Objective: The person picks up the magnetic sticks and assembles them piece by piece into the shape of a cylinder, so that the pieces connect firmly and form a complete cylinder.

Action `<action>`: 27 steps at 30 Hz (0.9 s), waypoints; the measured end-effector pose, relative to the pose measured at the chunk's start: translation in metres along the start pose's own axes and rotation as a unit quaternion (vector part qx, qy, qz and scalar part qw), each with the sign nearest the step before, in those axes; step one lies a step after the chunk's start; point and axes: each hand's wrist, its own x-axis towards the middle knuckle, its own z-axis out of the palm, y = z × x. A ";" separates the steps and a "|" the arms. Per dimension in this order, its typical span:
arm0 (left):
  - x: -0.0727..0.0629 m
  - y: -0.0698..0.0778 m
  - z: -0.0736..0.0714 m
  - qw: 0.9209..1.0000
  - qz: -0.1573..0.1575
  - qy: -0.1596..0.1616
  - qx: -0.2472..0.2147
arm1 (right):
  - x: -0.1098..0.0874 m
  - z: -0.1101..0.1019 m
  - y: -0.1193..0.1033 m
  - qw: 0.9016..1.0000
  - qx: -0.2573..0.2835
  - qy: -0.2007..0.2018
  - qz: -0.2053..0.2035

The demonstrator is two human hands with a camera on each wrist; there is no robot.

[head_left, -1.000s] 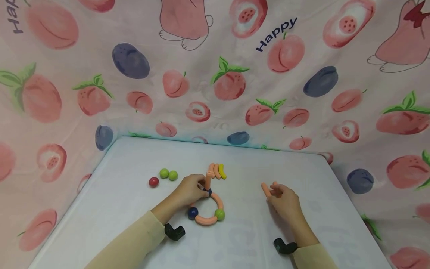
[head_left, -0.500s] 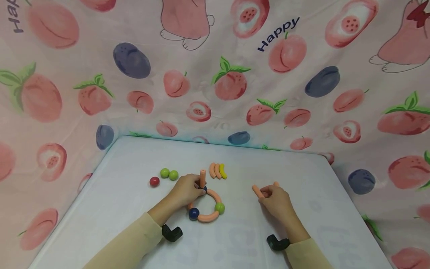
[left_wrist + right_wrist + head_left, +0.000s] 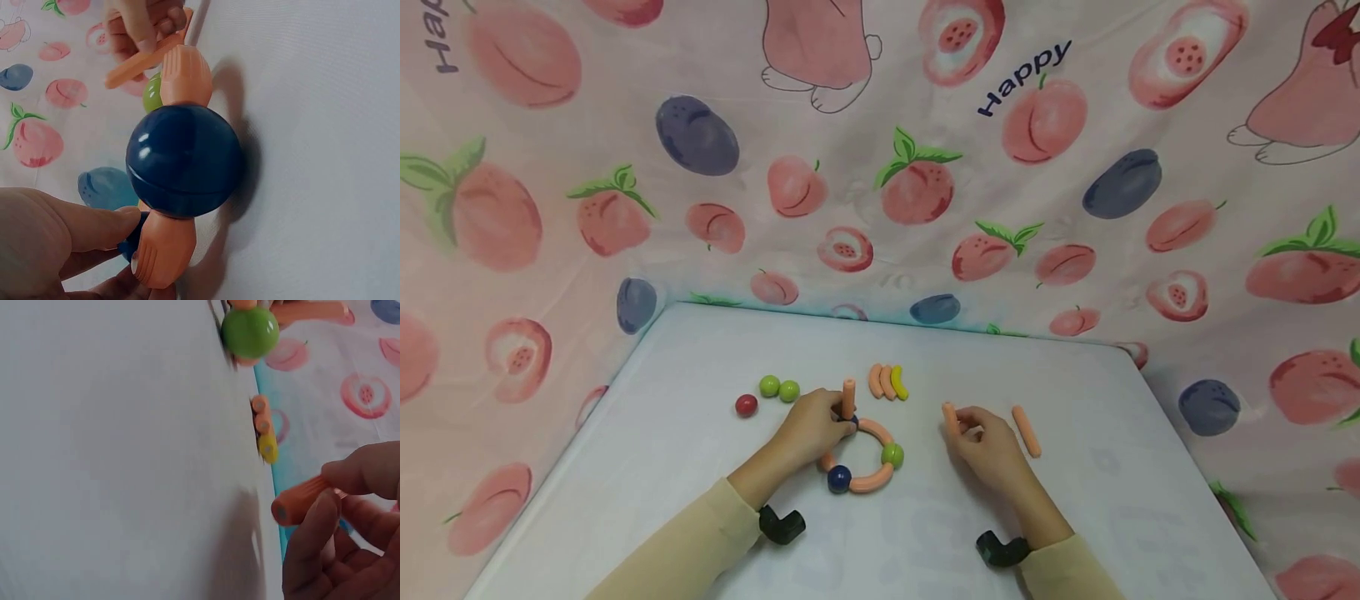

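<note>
On the table a ring of curved orange magnetic sticks (image 3: 872,482) is joined by balls: a dark blue ball (image 3: 839,478) at the front, a green ball (image 3: 892,456) on the right, and another dark blue ball (image 3: 852,422) at the top. My left hand (image 3: 808,427) pinches that top ball, partly covering it. A straight orange stick (image 3: 848,400) stands upright there. To the right of the ring, my right hand (image 3: 988,443) holds a second straight orange stick (image 3: 303,499) between thumb and fingers, its grey-centred end showing in the right wrist view.
A third straight stick (image 3: 1027,432) lies right of my right hand. Behind the ring lie two short curved orange sticks and a yellow one (image 3: 899,383). Two green balls (image 3: 778,388) and a red ball (image 3: 747,406) sit back left. Fruit-patterned cloth (image 3: 850,167) rises behind the table.
My right hand has moved left with its stick, away from the stick that stays on the table. The upright stick has shifted slightly left with my left hand, and the ring has turned a little.
</note>
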 end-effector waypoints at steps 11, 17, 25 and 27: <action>-0.001 0.002 -0.002 1.000 0.008 -0.013 0.027 | -0.011 0.017 -0.027 0.982 0.171 -0.049 -0.057; -0.002 0.002 -0.002 0.999 0.004 -0.019 0.040 | -0.014 0.025 -0.039 0.977 0.190 -0.060 -0.077; -0.001 0.001 -0.001 0.999 0.000 -0.022 0.047 | -0.016 0.035 -0.048 0.977 0.181 -0.074 -0.083; -0.001 0.000 -0.002 0.999 0.002 -0.025 0.044 | -0.016 0.037 -0.049 0.978 0.176 -0.079 -0.080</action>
